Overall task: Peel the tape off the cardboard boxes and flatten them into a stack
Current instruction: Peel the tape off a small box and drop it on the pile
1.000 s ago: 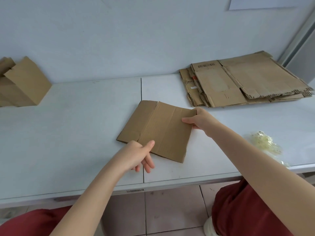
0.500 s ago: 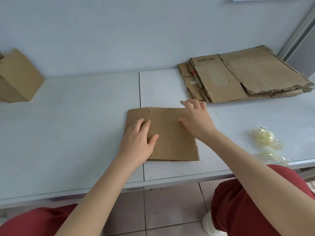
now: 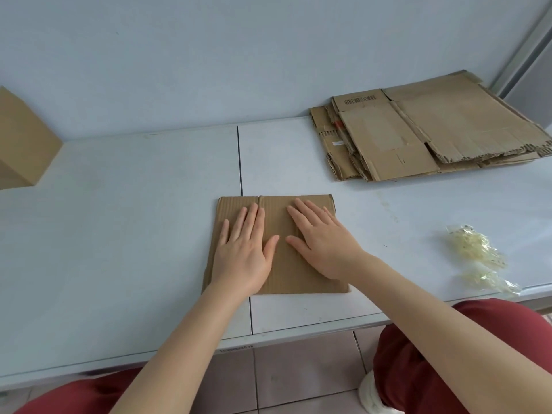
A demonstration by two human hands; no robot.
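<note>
Both forearms reach forward over the pale grey worktop (image 3: 119, 234), the left hand (image 3: 243, 249) and right hand (image 3: 321, 243) lying palm-down side by side, fingers (image 3: 301, 209) straight and slightly spread, pressing on the flattened brown corrugated cardboard box (image 3: 298, 273) near the front edge.

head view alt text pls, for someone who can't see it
A person presses the left hand and right hand, palms open, on a flattened brown cardboard box on a white table. A stack of flattened brown cardboard sheets lies far right, crumpled clear tape near the right edge, and an unflattened brown cardboard box far left.
</note>
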